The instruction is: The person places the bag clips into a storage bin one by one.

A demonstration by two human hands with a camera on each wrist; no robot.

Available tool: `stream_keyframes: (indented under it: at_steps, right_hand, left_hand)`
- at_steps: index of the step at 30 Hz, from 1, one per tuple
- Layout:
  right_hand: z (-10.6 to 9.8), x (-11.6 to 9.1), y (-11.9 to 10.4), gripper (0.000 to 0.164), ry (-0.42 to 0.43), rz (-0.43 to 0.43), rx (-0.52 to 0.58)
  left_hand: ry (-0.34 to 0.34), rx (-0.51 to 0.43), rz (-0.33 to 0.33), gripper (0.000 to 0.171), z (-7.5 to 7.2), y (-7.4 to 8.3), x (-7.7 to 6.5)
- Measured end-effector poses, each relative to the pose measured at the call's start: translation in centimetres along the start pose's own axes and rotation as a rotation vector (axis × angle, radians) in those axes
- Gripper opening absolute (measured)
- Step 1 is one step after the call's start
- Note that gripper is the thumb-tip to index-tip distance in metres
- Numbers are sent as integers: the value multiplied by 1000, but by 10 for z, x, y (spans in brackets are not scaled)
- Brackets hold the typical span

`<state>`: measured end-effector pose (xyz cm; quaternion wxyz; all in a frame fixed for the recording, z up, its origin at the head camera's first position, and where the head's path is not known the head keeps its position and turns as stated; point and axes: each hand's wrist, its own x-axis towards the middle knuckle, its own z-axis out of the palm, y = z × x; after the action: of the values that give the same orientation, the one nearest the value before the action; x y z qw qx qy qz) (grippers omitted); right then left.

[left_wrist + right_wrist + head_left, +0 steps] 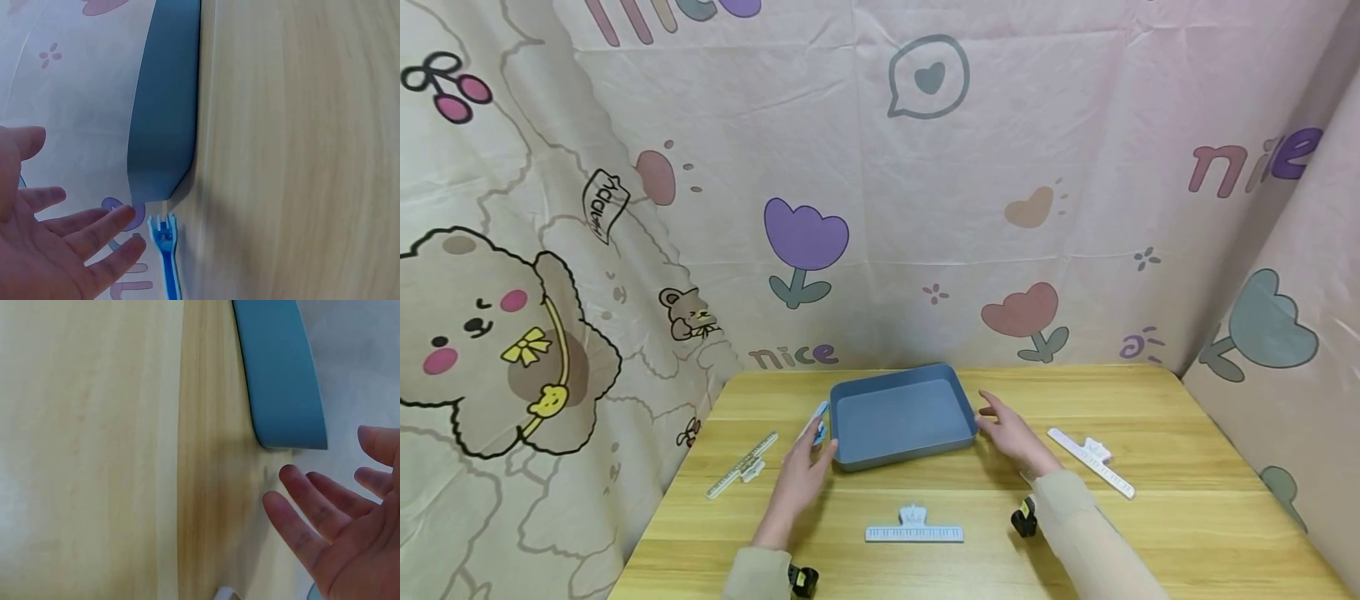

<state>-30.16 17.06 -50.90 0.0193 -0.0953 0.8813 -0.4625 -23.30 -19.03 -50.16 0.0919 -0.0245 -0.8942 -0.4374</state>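
Observation:
A shallow blue-grey rectangular tray (904, 419) sits slightly turned on the wooden table. At its left end is my left hand (803, 473), fingers spread and held beside the wall. My right hand (1011, 432) is at the opposite end, its fingers extended near the right wall. Both wrist views show the tray's outer wall (165, 100) with the relaxed fingers (306, 525) beside its corners and nothing gripped. Behind the left hand lies a blue clip (822, 429), partly hidden by the fingers.
A pale blue ruler-shaped clip (914, 533) lies in front of the tray. Another ruler clip (741, 468) is slanted at the left, and a white one (1092, 462) at the right. Printed curtains (917, 208) hang behind the table (955, 575) and along its sides.

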Motion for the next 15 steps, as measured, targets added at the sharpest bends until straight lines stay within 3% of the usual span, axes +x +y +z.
stream_keyframes:
  at_steps: [8,15]
  right_hand:
    - [3,13,4,52,-21,48,129]
    - [8,19,4,51,-27,61,116]
  left_hand:
    - [-6,-93,-9,61,6,-4,7]
    - [-6,-144,-41,58,11,-8,14]
